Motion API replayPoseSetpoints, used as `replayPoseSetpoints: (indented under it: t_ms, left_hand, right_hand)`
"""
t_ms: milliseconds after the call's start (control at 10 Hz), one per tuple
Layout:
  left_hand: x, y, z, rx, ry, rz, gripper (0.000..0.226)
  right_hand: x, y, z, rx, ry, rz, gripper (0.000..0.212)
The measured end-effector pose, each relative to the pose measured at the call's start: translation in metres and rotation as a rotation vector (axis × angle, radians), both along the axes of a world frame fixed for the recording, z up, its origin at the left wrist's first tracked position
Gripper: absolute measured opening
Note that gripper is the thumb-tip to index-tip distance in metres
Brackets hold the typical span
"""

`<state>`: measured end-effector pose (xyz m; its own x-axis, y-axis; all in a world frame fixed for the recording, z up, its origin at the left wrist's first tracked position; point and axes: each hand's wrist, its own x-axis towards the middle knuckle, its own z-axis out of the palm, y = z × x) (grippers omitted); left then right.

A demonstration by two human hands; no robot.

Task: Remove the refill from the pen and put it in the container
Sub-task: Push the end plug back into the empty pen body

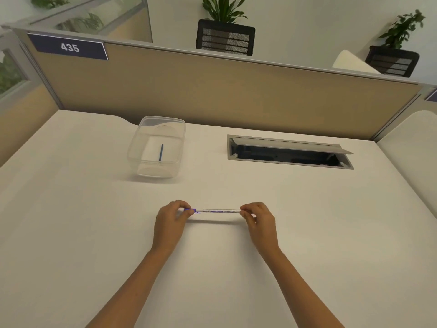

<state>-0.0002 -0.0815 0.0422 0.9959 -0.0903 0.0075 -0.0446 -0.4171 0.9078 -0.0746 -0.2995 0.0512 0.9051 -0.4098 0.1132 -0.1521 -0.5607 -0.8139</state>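
Observation:
A white pen (216,211) with a blue cap end lies level, just above the desk, held at both ends. My left hand (171,220) pinches the blue cap end. My right hand (259,220) pinches the other tip, which its fingers hide. A clear plastic container (139,147) stands farther back and to the left of the hands. Inside it lies a thin blue refill (161,152), pointing away from me.
The white desk (71,209) ends at a tan partition (212,91) behind the container. An open cable hatch (289,151) with a raised grey lid is set into the desk at the back right. A second desk surface (411,143) adjoins on the right.

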Motion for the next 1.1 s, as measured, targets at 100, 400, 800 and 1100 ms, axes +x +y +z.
replayPoseSetpoints:
  t_ms: [100,400,800,1100]
  left_hand:
    - [0.016,0.000,-0.015,0.176,-0.156,-0.065,0.008]
    - [0.022,-0.009,-0.035,0.355,-0.169,-0.057,0.011]
    - [0.021,0.008,-0.038,0.383,-0.280,-0.113,0.027]
    - [0.004,0.038,-0.044,0.806,-0.251,-0.303,0.065]
  right_hand:
    - [0.012,-0.002,-0.016,-0.141,0.016,-0.031,0.010]
    - [0.021,-0.006,-0.042,-0.276,0.126,-0.107,0.010]
    - [0.008,-0.015,-0.034,-0.268,0.093,-0.075,0.041]
    - [-0.020,-0.031,-0.043,-0.581,0.447,0.052,0.077]
